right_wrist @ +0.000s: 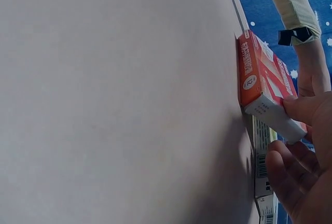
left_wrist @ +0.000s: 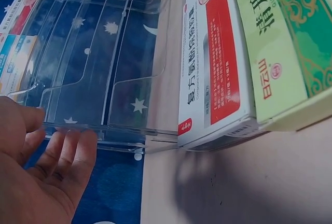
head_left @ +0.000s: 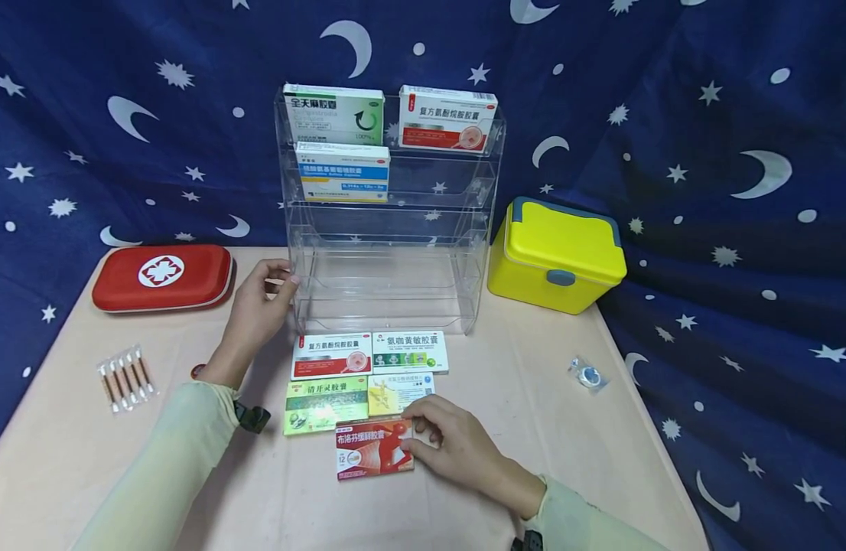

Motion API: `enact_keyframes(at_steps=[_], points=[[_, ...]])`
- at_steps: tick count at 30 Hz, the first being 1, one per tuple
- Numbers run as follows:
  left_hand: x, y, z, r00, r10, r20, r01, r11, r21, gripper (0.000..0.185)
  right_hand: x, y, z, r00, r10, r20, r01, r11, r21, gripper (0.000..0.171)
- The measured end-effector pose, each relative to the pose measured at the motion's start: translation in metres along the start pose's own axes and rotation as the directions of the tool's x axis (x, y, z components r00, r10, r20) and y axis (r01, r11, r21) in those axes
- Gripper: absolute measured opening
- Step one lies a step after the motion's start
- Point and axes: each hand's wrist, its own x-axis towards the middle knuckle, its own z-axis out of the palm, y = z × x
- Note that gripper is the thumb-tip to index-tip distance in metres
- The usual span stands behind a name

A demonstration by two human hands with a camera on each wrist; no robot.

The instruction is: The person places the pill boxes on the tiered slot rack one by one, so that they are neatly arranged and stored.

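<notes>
A clear tiered shelf (head_left: 388,268) stands at the table's middle with three medicine boxes on its upper tiers. My left hand (head_left: 258,306) holds the shelf's left wall near its foot; in the left wrist view the fingers (left_wrist: 67,154) lie along the clear wall (left_wrist: 104,79). Several boxes lie flat in front of the shelf, among them a red and white box (head_left: 331,355) and a green box (head_left: 325,403). My right hand (head_left: 457,451) pinches the right end of a red box (head_left: 368,451) that lies on the table; thumb and fingers (right_wrist: 301,107) clamp its white end.
A red first-aid case (head_left: 163,277) lies at the back left and a yellow lidded box (head_left: 557,256) at the back right. A strip of cotton swabs (head_left: 125,376) is on the left, a small clear packet (head_left: 588,375) on the right. Starry blue cloth hangs behind.
</notes>
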Motion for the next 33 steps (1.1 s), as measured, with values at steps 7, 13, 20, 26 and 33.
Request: enact_keyframes(at_steps=[7, 13, 20, 26, 33], points=[[-0.001, -0.002, 0.000, 1.000, -0.003, 0.010, 0.003, 1.000, -0.009, 0.037, -0.002, 0.002, 0.001, 0.999, -0.034, -0.013, 0.035, 0.998, 0.058, 0.031], [-0.002, -0.003, 0.000, 1.000, -0.012, 0.013, 0.012, 1.000, -0.015, 0.038, -0.004, 0.003, 0.000, 0.994, -0.107, -0.031, 0.108, 0.993, 0.043, 0.028], [-0.002, -0.001, -0.001, 1.000, -0.021, 0.010, 0.021, 1.000, -0.018, 0.039, -0.008, 0.005, -0.001, 0.978, -0.206, -0.027, 0.208, 0.972, 0.107, 0.027], [-0.002, -0.002, 0.000, 1.000, -0.020, 0.010, 0.020, 0.999, -0.028, 0.038, -0.002, 0.000, -0.005, 0.982, -0.178, -0.057, 0.186, 0.959, 0.214, 0.027], [-0.002, -0.003, 0.000, 1.000, -0.027, 0.013, 0.028, 0.999, -0.028, 0.038, 0.046, -0.012, -0.060, 0.976, -0.113, -0.188, 0.174, 0.921, 0.349, 0.030]])
